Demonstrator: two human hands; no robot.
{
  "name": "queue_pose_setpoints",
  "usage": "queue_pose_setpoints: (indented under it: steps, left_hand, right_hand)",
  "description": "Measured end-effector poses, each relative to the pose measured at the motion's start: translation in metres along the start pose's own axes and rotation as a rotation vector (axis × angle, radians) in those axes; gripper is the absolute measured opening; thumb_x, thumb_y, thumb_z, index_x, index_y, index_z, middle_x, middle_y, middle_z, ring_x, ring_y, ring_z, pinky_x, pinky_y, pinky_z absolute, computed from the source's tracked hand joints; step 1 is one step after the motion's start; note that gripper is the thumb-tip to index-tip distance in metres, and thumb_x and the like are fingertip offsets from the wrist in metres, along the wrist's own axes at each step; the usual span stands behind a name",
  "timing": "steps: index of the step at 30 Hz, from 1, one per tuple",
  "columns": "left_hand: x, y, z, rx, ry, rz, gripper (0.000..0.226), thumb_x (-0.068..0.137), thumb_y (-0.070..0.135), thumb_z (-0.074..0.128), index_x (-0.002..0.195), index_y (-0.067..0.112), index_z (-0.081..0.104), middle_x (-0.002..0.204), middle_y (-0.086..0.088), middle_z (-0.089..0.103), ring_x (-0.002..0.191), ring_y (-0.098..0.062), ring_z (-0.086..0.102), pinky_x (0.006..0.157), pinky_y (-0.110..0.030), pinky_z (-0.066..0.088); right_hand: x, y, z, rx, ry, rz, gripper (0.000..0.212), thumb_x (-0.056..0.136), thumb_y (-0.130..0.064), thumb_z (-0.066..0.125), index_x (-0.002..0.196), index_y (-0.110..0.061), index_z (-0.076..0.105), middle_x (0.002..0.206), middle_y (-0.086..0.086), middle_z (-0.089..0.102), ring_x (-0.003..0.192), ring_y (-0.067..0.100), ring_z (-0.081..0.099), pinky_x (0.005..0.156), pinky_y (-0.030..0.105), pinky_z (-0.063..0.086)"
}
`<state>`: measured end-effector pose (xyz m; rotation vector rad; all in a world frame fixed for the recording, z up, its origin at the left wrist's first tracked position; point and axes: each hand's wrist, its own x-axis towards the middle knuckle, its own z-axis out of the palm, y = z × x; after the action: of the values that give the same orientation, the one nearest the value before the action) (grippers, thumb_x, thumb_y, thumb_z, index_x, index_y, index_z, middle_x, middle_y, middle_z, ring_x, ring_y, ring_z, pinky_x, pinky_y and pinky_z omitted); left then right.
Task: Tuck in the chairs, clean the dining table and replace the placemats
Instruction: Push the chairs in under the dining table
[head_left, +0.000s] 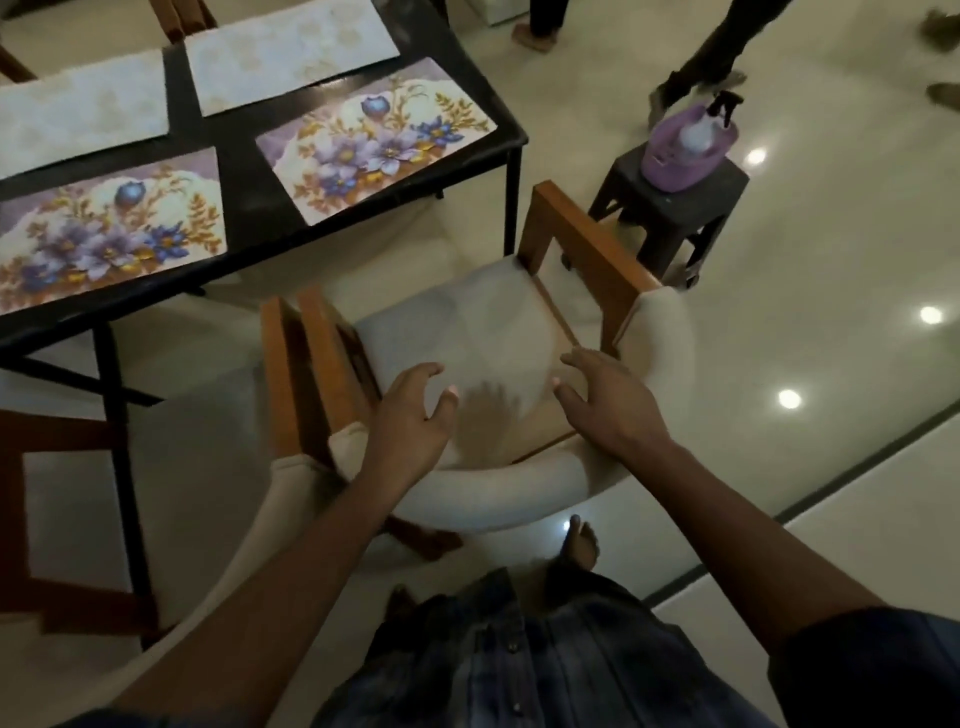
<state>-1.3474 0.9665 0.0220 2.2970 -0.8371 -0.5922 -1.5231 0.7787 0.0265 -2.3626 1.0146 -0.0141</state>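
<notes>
A wooden armchair (576, 244) with a cream seat and a curved cream backrest stands at the near right corner of the black dining table (241, 176), its seat outside the table edge. My left hand (413, 413) and my right hand (605, 397) hover just above the backrest, fingers spread, holding nothing. Two floral placemats (379, 140) lie along the table's near side. Two pale placemats (291, 52) lie on its far side.
A second chair (67, 519) stands at the left, next to the first. A dark stool (670, 208) at the right carries a purple tub with a spray bottle (698, 132). Another person's legs (711, 57) are on the glossy floor at top right. My bare feet show below.
</notes>
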Motion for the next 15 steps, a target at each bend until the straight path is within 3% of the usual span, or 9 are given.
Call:
queue_pose_setpoints:
  steps: [7, 10, 15]
  left_hand:
    - [0.025, 0.075, 0.062, -0.045, 0.025, -0.046, 0.043, 0.105, 0.039, 0.056, 0.144, 0.021, 0.057, 0.146, 0.001, 0.058, 0.134, -0.016, 0.054, 0.104, -0.023, 0.038]
    - [0.033, 0.097, 0.076, -0.047, 0.018, -0.037, 0.044, 0.105, 0.04, 0.055, 0.145, 0.021, 0.055, 0.148, 0.002, 0.057, 0.135, -0.015, 0.053, 0.102, -0.021, 0.035]
    - [0.054, 0.122, 0.089, -0.054, 0.029, 0.0, 0.046, 0.105, 0.039, 0.056, 0.146, 0.018, 0.056, 0.148, 0.0, 0.057, 0.136, -0.015, 0.051, 0.104, -0.02, 0.033]
  right_hand:
    - [0.033, 0.067, -0.062, -0.007, -0.047, -0.017, 0.043, 0.101, -0.041, 0.055, 0.14, -0.023, 0.061, 0.143, -0.002, 0.062, 0.128, 0.019, 0.057, 0.099, 0.036, 0.047]
    - [0.044, 0.079, -0.072, 0.018, -0.058, -0.004, 0.044, 0.101, -0.041, 0.055, 0.142, -0.026, 0.059, 0.147, -0.002, 0.059, 0.129, 0.02, 0.057, 0.101, 0.04, 0.049]
    - [0.057, 0.093, -0.078, 0.061, -0.027, 0.0, 0.043, 0.102, -0.041, 0.056, 0.142, -0.024, 0.059, 0.142, 0.002, 0.061, 0.125, 0.022, 0.058, 0.09, 0.031, 0.043]
